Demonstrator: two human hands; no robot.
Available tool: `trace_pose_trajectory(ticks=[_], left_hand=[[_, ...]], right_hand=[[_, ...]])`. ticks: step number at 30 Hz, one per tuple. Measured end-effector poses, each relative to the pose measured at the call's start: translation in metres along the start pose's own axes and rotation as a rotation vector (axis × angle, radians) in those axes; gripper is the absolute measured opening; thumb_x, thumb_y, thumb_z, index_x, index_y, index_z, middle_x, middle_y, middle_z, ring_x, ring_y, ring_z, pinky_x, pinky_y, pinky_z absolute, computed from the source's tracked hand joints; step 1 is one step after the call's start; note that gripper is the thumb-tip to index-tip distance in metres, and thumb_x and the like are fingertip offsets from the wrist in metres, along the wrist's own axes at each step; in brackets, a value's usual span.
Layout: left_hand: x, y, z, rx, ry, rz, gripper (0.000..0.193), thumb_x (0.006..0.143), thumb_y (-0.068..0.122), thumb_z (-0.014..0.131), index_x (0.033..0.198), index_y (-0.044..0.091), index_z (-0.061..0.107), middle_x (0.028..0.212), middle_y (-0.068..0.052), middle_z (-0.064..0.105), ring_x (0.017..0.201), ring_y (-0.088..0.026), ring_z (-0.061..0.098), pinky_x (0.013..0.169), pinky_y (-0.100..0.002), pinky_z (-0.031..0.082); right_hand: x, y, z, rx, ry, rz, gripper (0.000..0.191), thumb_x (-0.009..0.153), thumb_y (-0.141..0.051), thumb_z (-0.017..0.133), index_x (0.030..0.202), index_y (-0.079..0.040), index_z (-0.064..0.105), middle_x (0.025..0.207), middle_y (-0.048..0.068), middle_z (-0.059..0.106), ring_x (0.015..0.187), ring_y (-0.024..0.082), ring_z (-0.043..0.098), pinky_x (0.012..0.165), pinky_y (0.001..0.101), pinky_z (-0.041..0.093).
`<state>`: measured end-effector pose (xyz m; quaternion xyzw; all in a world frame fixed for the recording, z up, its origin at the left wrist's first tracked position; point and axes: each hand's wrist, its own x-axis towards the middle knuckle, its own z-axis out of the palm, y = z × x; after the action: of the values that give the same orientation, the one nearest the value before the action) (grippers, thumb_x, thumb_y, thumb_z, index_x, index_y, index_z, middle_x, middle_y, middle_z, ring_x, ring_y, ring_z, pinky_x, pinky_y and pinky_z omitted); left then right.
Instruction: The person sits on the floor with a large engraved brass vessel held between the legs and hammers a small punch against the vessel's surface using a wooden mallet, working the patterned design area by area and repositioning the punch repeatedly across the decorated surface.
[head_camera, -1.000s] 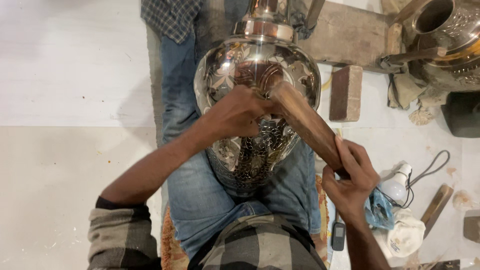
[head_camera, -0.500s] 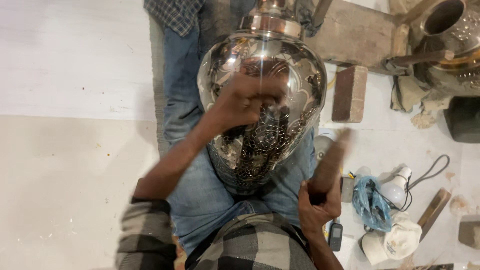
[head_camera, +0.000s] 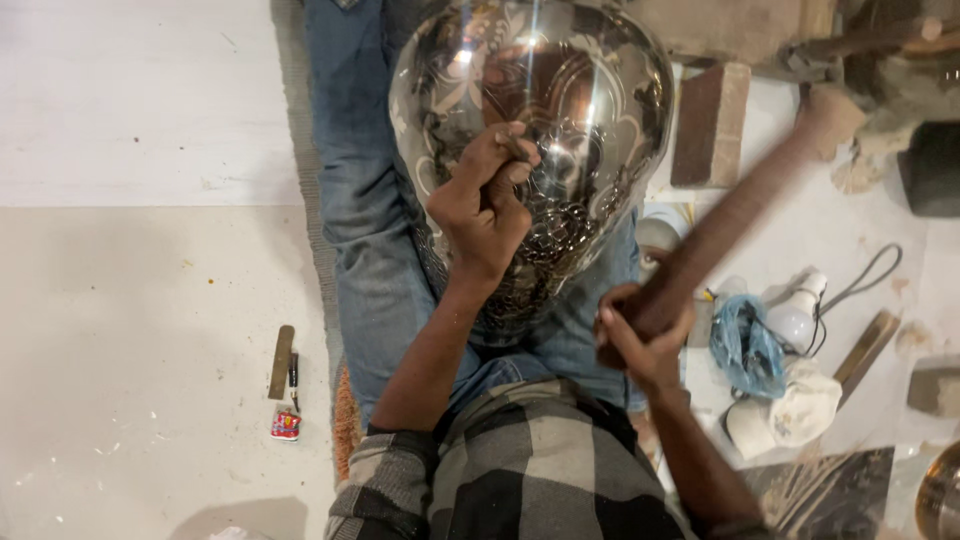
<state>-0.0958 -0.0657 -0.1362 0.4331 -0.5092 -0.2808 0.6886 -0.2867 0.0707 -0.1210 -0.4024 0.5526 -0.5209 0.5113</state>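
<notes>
The engraved metal vessel (head_camera: 535, 130) lies across the person's lap. Left hand (head_camera: 485, 205), fingers pinched on a small chisel (head_camera: 512, 148), rests against its belly. Right hand (head_camera: 640, 335), right of the vessel, grips the wooden mallet (head_camera: 740, 205) raised. Advice: keep the chisel steady and strike squarely.

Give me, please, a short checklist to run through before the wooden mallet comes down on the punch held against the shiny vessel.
1. Left hand pinches the small punch against the vessel: ok.
2. Right hand grips the wooden mallet, raised off to the side: ok.
3. Vessel rests on the lap between the legs: ok.
4. Punch tip exactly on the pattern line: cannot tell.
5. Left fingers lie close to the punch head: not ok.
</notes>
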Motion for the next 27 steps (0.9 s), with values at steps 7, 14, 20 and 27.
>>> trace_pose_trajectory(ticks=[7,14,20,27], left_hand=[[-0.003,-0.005,-0.004,0.104,0.002,0.061,0.034,0.103,-0.008,0.061,0.13,0.012,0.066,0.114,-0.007,0.077,0.09,-0.01,0.078,0.068,-0.023,0.063],[-0.01,-0.013,0.001,0.221,0.025,-0.015,0.028,0.102,-0.008,0.066,0.115,0.016,0.073,0.098,0.0,0.082,0.066,-0.005,0.073,0.053,-0.022,0.052],[-0.014,-0.013,0.002,0.148,0.066,-0.103,0.034,0.092,-0.014,0.059,0.111,0.008,0.076,0.085,-0.002,0.076,0.059,-0.005,0.063,0.049,-0.021,0.046],[-0.01,0.012,0.008,0.089,0.122,-0.061,0.032,0.095,-0.017,0.056,0.116,0.004,0.067,0.099,-0.005,0.075,0.081,-0.008,0.072,0.07,-0.021,0.06]], right_hand=[[0.088,-0.111,0.019,-0.599,-0.314,-0.503,0.036,0.089,-0.007,0.078,0.116,0.01,0.06,0.087,0.014,0.071,0.072,0.02,0.074,0.069,0.0307,0.062],[0.128,-0.229,0.058,-1.893,-0.735,-0.341,0.042,0.079,-0.016,0.082,0.117,-0.009,0.065,0.075,0.012,0.068,0.061,0.025,0.068,0.058,0.0381,0.054],[0.128,-0.235,0.079,-1.873,-0.691,-0.182,0.039,0.076,-0.013,0.081,0.11,-0.007,0.063,0.072,0.011,0.064,0.058,0.025,0.067,0.055,0.0387,0.053],[0.133,-0.238,0.09,-1.832,-0.784,-0.51,0.044,0.074,-0.016,0.083,0.111,-0.003,0.064,0.071,0.012,0.062,0.053,0.026,0.062,0.053,0.0382,0.051]])
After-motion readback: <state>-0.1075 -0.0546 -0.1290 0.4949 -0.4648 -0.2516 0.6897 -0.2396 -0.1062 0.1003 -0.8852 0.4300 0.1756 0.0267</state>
